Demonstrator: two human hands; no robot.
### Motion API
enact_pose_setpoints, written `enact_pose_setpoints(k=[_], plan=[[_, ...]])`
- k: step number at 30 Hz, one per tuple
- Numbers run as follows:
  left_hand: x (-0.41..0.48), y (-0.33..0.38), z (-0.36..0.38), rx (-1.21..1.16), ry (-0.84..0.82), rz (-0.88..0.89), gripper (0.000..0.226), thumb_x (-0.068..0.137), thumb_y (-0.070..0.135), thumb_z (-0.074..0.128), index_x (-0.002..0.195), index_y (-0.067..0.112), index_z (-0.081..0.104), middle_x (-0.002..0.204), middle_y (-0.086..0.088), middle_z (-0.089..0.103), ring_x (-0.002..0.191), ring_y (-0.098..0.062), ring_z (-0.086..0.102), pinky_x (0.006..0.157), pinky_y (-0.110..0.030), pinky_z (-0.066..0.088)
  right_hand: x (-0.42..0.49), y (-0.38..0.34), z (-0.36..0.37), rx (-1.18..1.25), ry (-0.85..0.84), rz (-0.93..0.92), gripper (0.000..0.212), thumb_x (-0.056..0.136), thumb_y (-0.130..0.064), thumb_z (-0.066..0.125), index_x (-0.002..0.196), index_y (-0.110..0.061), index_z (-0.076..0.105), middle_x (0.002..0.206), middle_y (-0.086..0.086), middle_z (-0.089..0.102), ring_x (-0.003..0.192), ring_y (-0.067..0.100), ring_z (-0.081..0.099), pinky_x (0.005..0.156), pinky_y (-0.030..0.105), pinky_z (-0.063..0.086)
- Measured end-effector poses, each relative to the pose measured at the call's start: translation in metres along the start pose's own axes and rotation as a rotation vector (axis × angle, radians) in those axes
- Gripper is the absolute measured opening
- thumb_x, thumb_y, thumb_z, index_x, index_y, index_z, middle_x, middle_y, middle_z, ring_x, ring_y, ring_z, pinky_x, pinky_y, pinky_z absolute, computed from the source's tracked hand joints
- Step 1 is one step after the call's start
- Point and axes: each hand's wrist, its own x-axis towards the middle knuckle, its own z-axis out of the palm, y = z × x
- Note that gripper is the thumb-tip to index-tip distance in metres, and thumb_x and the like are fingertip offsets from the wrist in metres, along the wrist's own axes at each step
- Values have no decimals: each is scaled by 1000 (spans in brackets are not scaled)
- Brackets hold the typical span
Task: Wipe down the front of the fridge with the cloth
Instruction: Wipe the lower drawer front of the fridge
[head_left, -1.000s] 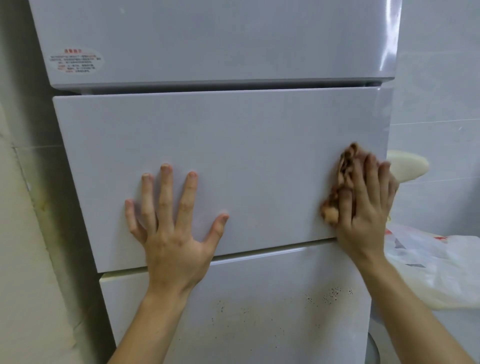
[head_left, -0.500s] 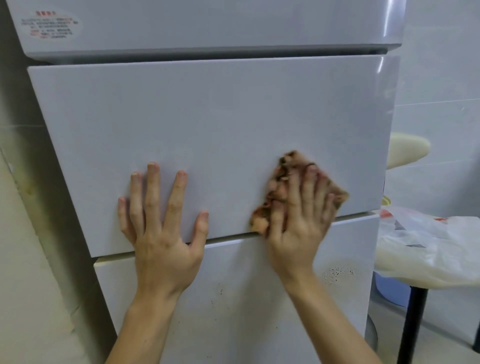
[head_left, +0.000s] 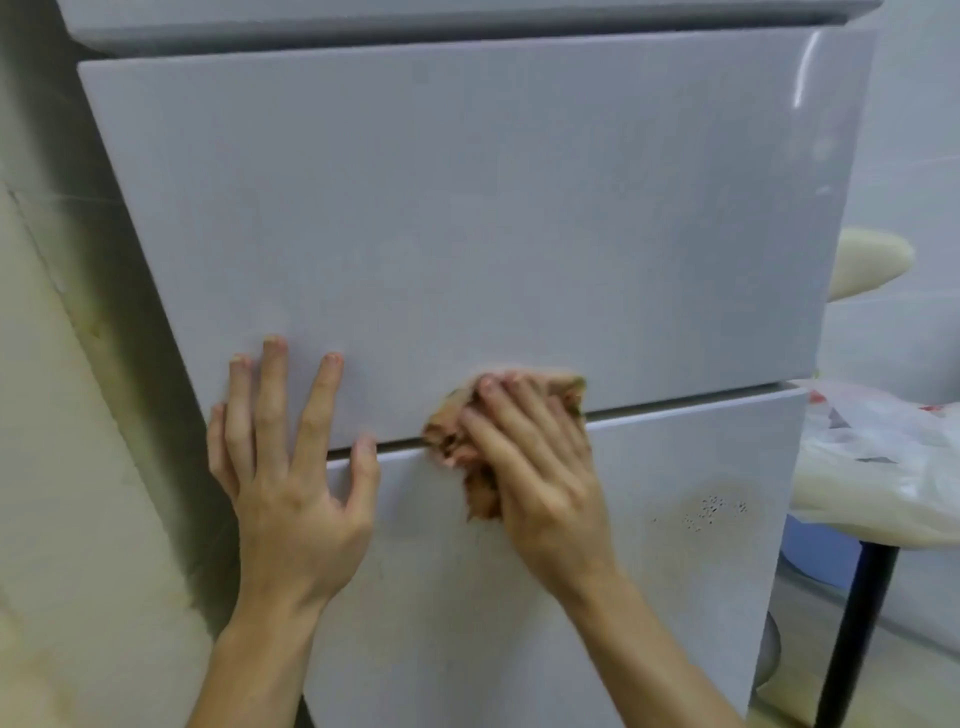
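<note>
A person stands close to a pale grey fridge (head_left: 519, 182), and only their bare forearms and hands are in view. The left hand (head_left: 296, 493) lies flat against the fridge front near its left edge. Its fingers are spread and straight on the middle door, and its thumb rests at the seam (head_left: 675, 402) between that door and the lower door (head_left: 571, 597). It holds nothing and seems to be there for support. The right hand (head_left: 540, 467) is just beside it, apart from it, and presses a bunched brown cloth (head_left: 480, 493) against the fridge right across that seam. The fingers lie over the cloth instead of curling round it, as far as the blur allows. The cloth sits partly on the bottom edge of the middle door and partly on the top of the lower one. The middle door shows no marks I can make out, so it looks largely wiped. The lower door appears hardly begun: a cluster of dark specks (head_left: 711, 512) sits on a faint stain towards its right side, well clear of the cloth. Only a sliver of the top door (head_left: 415, 21) shows, too little to judge. A white plastic bag (head_left: 883, 467) rests on a stand to the right of the fridge.
</note>
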Motion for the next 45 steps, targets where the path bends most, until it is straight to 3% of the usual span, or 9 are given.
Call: enact_pose_setpoints(k=[4,10,14,21,25,31,34,38,45], plan=[[-14,-26,-15,-14,-4,-60,60,100,24,49,160,17,41,173,-12,22,161,-31,14,127,-59,15,-10,-12,6,123,165,212,35,102,-5,63,137,-4,64,151,16,56,145,36,48,118,58,39],[-30,-63,-27,26,-9,-118,64,97,8,47,160,12,38,172,-13,24,161,-30,16,128,-55,17,-30,-40,31,-65,190,183,21,100,-12,72,120,-5,76,131,14,63,130,34,55,119,42,37],[-31,-68,-27,-50,-35,-140,78,87,-1,47,162,12,33,173,-8,21,163,-24,8,130,-53,10,-19,-85,50,-27,105,179,29,94,-9,77,123,-7,76,128,14,70,128,32,54,118,44,39],[-39,-85,-29,-104,17,-112,81,81,-1,41,161,12,32,171,-7,25,162,-23,12,128,-59,12,14,-173,90,50,-76,143,34,99,-19,62,131,-12,70,135,5,66,132,25,48,117,39,30],[-38,-84,-29,-142,53,-133,80,81,0,40,160,9,34,170,-12,29,162,-24,14,129,-58,11,21,-172,83,3,-146,77,38,101,-18,50,133,-14,68,135,4,65,129,25,53,113,39,36],[-41,-75,-23,-162,26,-154,86,75,-4,45,159,4,35,170,-13,29,162,-25,13,129,-59,11,6,-127,58,-86,-64,160,46,85,-8,67,131,-11,69,131,10,65,127,28,47,113,43,31],[-44,-81,-20,-102,14,-159,78,84,7,50,160,5,33,172,-16,23,162,-30,11,128,-61,9,-1,-115,59,-116,26,200,34,97,-3,54,125,-8,72,125,13,66,124,30,50,110,48,37],[-46,-92,-17,-56,43,-168,68,98,32,43,160,4,34,171,-24,17,161,-40,8,125,-67,13,1,-122,68,-97,100,253,33,102,-8,47,120,-6,75,122,14,69,122,31,50,108,52,37],[-46,-86,-12,-101,54,-128,66,98,29,31,158,3,36,169,-23,21,160,-40,12,124,-68,14,12,-159,90,-77,46,157,38,108,-18,40,120,-8,75,125,10,71,125,28,50,112,44,30]])
